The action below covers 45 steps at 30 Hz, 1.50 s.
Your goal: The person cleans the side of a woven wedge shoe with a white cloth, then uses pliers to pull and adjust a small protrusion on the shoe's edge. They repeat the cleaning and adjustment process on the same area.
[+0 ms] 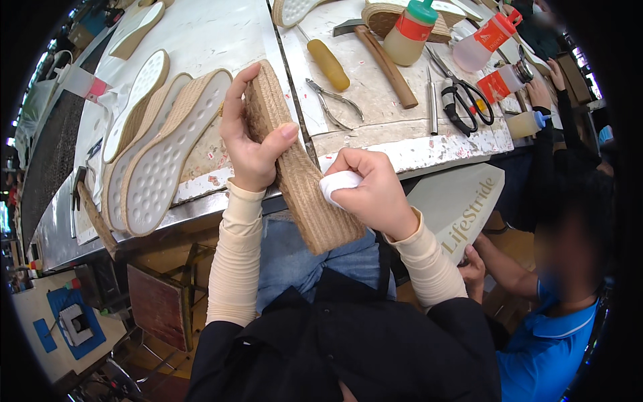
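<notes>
Left fingers (233,100) gripped the woven wedge sole (303,191) at the worktop's (429,149) near edge, right fingers (355,159) pinched white cloth (339,183) against it; hard pressing on a slack left grip could've dropped it.

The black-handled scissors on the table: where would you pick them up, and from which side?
I'd grip the scissors by their black loops, probably coming from the near edge of the table: the loops face that way, while the blades point away.
</notes>
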Each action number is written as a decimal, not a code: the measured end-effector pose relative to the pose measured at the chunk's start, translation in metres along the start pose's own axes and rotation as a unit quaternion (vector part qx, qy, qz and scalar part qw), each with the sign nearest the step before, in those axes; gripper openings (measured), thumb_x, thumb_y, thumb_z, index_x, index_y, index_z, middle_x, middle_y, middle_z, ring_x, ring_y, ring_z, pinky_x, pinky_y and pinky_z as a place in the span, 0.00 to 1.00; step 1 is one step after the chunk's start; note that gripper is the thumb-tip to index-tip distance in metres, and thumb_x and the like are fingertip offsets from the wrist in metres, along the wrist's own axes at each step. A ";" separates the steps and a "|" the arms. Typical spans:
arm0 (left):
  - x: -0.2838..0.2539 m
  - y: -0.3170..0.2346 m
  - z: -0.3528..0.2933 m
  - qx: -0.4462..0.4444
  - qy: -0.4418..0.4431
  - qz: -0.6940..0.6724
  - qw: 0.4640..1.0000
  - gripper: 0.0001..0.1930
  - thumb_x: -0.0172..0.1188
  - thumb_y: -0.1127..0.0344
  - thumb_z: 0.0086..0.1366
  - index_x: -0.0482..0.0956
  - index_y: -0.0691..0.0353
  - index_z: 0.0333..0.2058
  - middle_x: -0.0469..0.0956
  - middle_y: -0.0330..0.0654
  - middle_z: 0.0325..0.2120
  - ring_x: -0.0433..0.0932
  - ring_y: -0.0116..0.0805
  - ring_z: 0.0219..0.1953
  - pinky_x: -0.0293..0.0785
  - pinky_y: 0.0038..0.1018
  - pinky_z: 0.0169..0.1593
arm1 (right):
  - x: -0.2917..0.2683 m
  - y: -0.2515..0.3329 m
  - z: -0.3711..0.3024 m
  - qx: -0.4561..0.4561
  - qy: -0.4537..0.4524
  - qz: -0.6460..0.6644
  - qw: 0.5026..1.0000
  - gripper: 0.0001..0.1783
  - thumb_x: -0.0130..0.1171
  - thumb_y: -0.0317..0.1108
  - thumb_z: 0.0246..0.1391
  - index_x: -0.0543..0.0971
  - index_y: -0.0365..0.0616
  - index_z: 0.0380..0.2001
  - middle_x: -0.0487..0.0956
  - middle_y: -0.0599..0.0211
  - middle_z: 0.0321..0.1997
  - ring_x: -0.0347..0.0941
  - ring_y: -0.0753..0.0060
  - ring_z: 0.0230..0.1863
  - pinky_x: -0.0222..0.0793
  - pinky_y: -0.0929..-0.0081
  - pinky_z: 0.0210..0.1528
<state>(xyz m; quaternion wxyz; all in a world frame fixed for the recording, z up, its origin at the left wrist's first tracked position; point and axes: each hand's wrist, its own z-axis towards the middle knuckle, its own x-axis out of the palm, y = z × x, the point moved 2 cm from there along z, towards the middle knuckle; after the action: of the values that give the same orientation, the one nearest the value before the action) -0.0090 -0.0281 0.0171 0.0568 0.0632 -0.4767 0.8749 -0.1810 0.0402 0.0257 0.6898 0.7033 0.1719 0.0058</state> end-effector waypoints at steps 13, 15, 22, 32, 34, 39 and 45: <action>-0.006 0.007 0.000 0.022 -0.005 0.038 0.999 0.40 0.68 0.59 0.45 0.66 0.68 0.57 0.73 0.48 0.47 0.72 0.37 0.50 0.66 0.31 0.56 | 0.004 0.006 0.002 0.007 -0.003 0.001 1.000 0.09 0.61 0.21 0.39 0.74 0.36 0.27 0.76 0.73 0.25 0.69 0.87 0.28 0.64 0.85 0.31; -0.007 0.007 0.000 0.027 0.005 0.058 0.998 0.39 0.68 0.59 0.45 0.67 0.68 0.57 0.73 0.48 0.47 0.72 0.37 0.50 0.66 0.31 0.56 | 0.004 0.007 -0.002 -0.006 -0.006 -0.021 1.000 0.10 0.61 0.21 0.39 0.74 0.36 0.29 0.76 0.73 0.25 0.68 0.88 0.28 0.64 0.85 0.31; -0.007 0.005 0.001 -0.015 -0.004 0.028 0.999 0.39 0.66 0.59 0.46 0.65 0.69 0.58 0.72 0.48 0.47 0.73 0.35 0.47 0.69 0.30 0.52 | -0.025 0.010 -0.008 0.037 0.009 0.007 0.999 0.12 0.59 0.21 0.39 0.75 0.35 0.32 0.77 0.69 0.26 0.71 0.84 0.27 0.66 0.84 0.30; 0.002 -0.035 -0.006 -0.120 -0.079 -0.046 0.988 0.40 0.60 0.63 0.47 0.62 0.68 0.60 0.69 0.49 0.46 0.74 0.34 0.43 0.72 0.26 0.47 | -0.070 -0.034 0.016 -0.025 -0.201 0.129 0.971 0.08 0.50 0.19 0.49 0.75 0.35 0.34 0.76 0.72 0.31 0.68 0.86 0.31 0.65 0.86 0.36; 0.005 -0.045 -0.007 -0.127 -0.084 -0.055 0.987 0.40 0.60 0.63 0.46 0.61 0.68 0.61 0.70 0.49 0.46 0.74 0.34 0.43 0.72 0.26 0.47 | -0.070 -0.039 0.017 -0.048 -0.198 0.115 0.972 0.07 0.50 0.20 0.49 0.75 0.35 0.33 0.76 0.72 0.31 0.68 0.86 0.31 0.65 0.86 0.35; 0.008 -0.060 -0.004 -0.092 -0.053 -0.009 0.994 0.41 0.55 0.61 0.46 0.58 0.66 0.63 0.68 0.52 0.50 0.74 0.33 0.41 0.78 0.24 0.39 | -0.067 -0.041 0.017 -0.078 -0.208 0.099 0.970 0.06 0.51 0.20 0.51 0.75 0.36 0.33 0.75 0.74 0.30 0.67 0.88 0.30 0.63 0.87 0.33; -0.008 -0.044 0.003 -0.046 -0.043 0.017 0.998 0.40 0.62 0.63 0.46 0.62 0.68 0.60 0.69 0.50 0.50 0.74 0.36 0.46 0.71 0.29 0.52 | -0.067 -0.043 0.016 -0.089 -0.206 0.092 0.970 0.05 0.51 0.21 0.54 0.75 0.38 0.34 0.75 0.78 0.30 0.65 0.91 0.28 0.61 0.90 0.30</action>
<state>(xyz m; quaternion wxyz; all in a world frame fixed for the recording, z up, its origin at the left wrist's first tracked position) 0.0063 -0.0070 0.0540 0.0240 0.0901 -0.5191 0.8496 -0.2503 0.0070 -0.0018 0.7669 0.6376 -0.0407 -0.0602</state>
